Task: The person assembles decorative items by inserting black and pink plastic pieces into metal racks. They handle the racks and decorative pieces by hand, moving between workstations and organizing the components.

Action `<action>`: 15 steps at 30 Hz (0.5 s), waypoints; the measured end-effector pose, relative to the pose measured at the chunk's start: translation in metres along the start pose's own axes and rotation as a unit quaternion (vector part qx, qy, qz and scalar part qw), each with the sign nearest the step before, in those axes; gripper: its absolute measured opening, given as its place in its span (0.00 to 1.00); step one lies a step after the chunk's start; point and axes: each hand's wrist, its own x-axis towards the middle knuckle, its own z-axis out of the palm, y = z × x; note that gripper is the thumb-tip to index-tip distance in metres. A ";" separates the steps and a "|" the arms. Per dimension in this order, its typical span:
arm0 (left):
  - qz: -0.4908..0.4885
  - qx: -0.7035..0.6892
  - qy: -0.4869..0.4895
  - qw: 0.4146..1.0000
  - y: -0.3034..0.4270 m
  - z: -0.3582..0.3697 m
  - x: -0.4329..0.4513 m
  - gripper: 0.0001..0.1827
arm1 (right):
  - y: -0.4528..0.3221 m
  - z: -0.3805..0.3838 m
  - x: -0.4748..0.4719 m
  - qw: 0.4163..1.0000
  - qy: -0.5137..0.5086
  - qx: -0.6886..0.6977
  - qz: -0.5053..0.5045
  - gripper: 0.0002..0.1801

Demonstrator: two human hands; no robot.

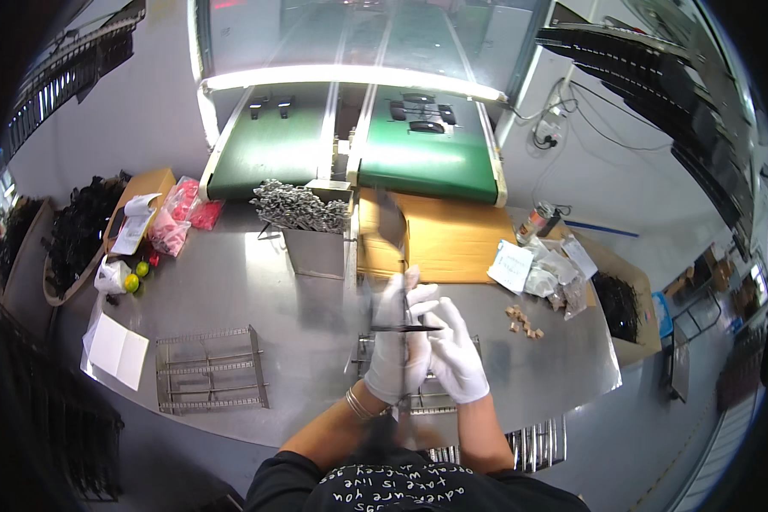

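My left hand (pixel 390 352), in a white glove, is closed around a thin dark wire holder (pixel 402 288) that stands on edge, blurred by motion. A dark rounded piece (pixel 392 221) is at its far end. Across the holder lies a slim black part (pixel 400 328), whose right tip reaches my right hand (pixel 459 361). That hand is gloved too, its fingers bent close beside the left; whether they pinch the part is unclear. Beneath both hands a metal rack (pixel 435 403) lies on the steel table (pixel 307 307), partly hidden.
Another metal rack (pixel 210 370) lies left. Ahead stand a box of metal clips (pixel 313 253) and cardboard (pixel 457 237), before two green conveyors (pixel 269 160) carrying black parts. Small brown blocks (pixel 523 322), plastic bags (pixel 547 272) and a glass jar (pixel 537 221) are right; white paper (pixel 119 351) lies left.
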 end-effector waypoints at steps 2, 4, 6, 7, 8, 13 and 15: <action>0.090 0.124 -0.070 0.986 0.031 0.011 0.007 0.42 | 0.012 -0.047 0.005 0.969 -0.039 -0.243 -0.002 0.34; 0.085 0.186 -0.114 0.972 0.040 0.016 0.006 0.45 | 0.016 -0.060 0.007 0.946 -0.028 -0.322 -0.032 0.31; -0.026 0.199 -0.093 0.975 0.052 0.011 0.004 0.48 | 0.007 -0.033 0.009 0.945 0.009 -0.325 -0.014 0.29; -0.084 0.149 -0.089 0.981 0.056 0.013 0.003 0.47 | 0.009 -0.041 0.010 0.903 0.027 -0.422 -0.077 0.29; -0.140 0.099 -0.079 0.982 0.061 0.016 0.005 0.47 | 0.004 -0.043 0.004 0.831 0.072 -0.542 -0.103 0.29; 0.051 0.327 -0.163 0.929 0.058 0.010 0.003 0.36 | 0.010 -0.014 0.009 0.741 -0.040 -0.641 -0.195 0.19; -0.248 -0.166 0.092 0.950 0.099 -0.006 0.007 0.37 | -0.027 -0.010 0.004 0.848 -0.122 -0.516 -0.006 0.23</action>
